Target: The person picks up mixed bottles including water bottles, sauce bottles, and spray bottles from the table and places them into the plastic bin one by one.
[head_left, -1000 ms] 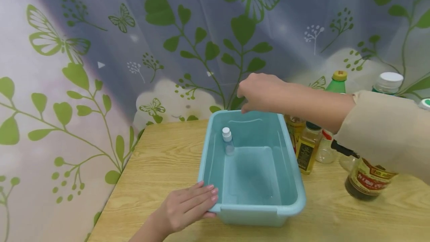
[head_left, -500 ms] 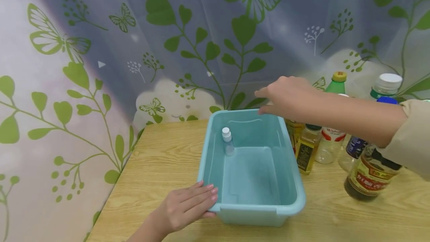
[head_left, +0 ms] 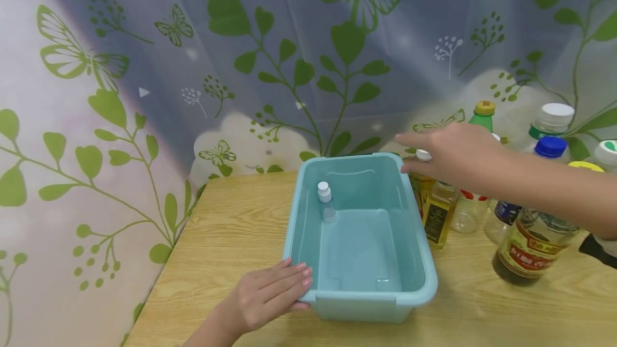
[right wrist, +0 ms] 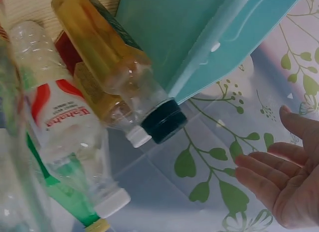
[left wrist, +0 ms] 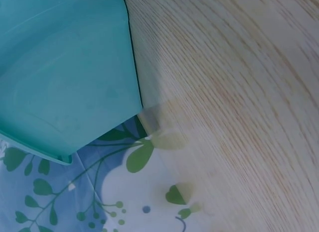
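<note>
In the head view a light blue plastic bin [head_left: 368, 299] stands on the table. My left hand [head_left: 262, 296] holds its near left corner, fingers laid over the rim and thumb below the lip. Inside, a small clear bottle with a white cap [head_left: 325, 200] stands near the left wall. My right hand [head_left: 450, 151] hovers above the far right corner, over the bottles. The right wrist view shows this hand [right wrist: 284, 179] with fingers loosely extended and nothing in them. Nearest to it are an amber oil bottle with a dark cap [head_left: 436, 221] and a white-capped bottle [head_left: 422, 155].
Right of the bin stand a clear bottle with a red and white label [right wrist: 62, 117], a green bottle with a yellow cap [head_left: 483, 114], a dark sauce bottle [head_left: 523, 253] and a blue-capped bottle [head_left: 551, 147]. A patterned curtain [head_left: 289, 68] hangs behind the wooden table [head_left: 241, 218].
My right hand has moved right, from above the bin's far edge to over the bottles, and its fingers have spread. My left hand and the small bottle have stayed in place.
</note>
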Demonstrator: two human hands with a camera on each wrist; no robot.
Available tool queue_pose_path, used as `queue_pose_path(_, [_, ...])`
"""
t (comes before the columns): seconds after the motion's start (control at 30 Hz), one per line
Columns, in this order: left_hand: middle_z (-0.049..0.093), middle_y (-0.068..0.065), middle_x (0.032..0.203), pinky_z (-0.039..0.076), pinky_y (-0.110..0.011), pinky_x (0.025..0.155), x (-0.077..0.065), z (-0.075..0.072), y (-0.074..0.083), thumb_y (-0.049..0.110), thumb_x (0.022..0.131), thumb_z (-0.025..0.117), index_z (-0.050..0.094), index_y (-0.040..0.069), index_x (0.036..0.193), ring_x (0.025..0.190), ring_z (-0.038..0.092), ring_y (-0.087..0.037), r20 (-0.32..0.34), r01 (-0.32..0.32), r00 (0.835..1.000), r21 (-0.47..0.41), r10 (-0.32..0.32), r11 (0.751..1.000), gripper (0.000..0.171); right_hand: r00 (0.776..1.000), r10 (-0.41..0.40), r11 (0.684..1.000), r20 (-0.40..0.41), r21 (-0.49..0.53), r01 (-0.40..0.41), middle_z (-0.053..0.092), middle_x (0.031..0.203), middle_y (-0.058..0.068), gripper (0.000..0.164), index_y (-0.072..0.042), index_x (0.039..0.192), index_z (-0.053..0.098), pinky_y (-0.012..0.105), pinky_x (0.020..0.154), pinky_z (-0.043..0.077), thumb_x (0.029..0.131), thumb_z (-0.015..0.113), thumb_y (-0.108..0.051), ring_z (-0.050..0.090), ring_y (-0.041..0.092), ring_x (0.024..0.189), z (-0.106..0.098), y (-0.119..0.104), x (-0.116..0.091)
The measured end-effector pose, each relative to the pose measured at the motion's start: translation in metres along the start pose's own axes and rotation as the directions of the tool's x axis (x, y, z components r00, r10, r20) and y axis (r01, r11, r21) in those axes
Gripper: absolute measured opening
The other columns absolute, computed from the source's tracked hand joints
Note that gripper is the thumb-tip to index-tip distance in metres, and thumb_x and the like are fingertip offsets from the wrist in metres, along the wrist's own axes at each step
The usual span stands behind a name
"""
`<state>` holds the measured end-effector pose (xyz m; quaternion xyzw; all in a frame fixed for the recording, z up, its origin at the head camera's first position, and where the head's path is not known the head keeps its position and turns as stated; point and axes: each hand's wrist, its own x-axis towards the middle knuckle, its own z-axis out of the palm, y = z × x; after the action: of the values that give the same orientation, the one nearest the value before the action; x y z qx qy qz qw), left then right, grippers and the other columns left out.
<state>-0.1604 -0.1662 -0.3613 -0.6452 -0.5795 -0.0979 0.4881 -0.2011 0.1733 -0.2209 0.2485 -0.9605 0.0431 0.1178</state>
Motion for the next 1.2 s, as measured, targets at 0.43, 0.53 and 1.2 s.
queue_pose_path(0.43, [0.073,-0.015,0.089,0.06,-0.033,0.074,0.002,-0.001,0.0,0.023,0.09,0.064,0.069,-0.006,0.103,0.082,0.072,-0.021,0.003,-0.007,1.0,-0.009,0.007,1.0,0.032,0.997,0.07,0.997,-0.021,-0.017,-0.07,0.054,0.055,0.005,0.06,-0.015,0.14,0.048,0.024,0.034,0.026,0.088,0.066,-0.039,0.03,0.012,0.034,0.009,0.026,-0.022])
queue_pose_path(0.53, [0.073,-0.015,0.088,0.061,-0.033,0.074,0.002,-0.001,0.0,0.022,0.09,0.064,0.069,-0.007,0.103,0.081,0.072,-0.021,-0.001,-0.01,1.0,-0.007,0.01,1.0,0.032,0.997,0.034,0.998,-0.067,-0.045,-0.037,0.035,0.044,-0.004,0.057,-0.013,0.137,0.051,0.023,0.035,0.022,0.087,0.068,-0.036,0.026,0.011,0.035,0.011,0.03,-0.025])
queue_pose_path(1.2, [0.073,-0.015,0.089,0.061,-0.034,0.074,0.001,0.001,0.0,0.022,0.09,0.064,0.068,-0.007,0.103,0.081,0.072,-0.021,-0.003,0.002,1.0,-0.011,-0.002,1.0,0.032,0.988,0.06,0.998,-0.145,-0.026,-0.064,0.066,0.107,0.025,0.065,-0.008,0.138,0.047,0.021,0.03,0.025,0.083,0.072,-0.033,0.026,0.01,0.031,0.037,0.042,-0.041])
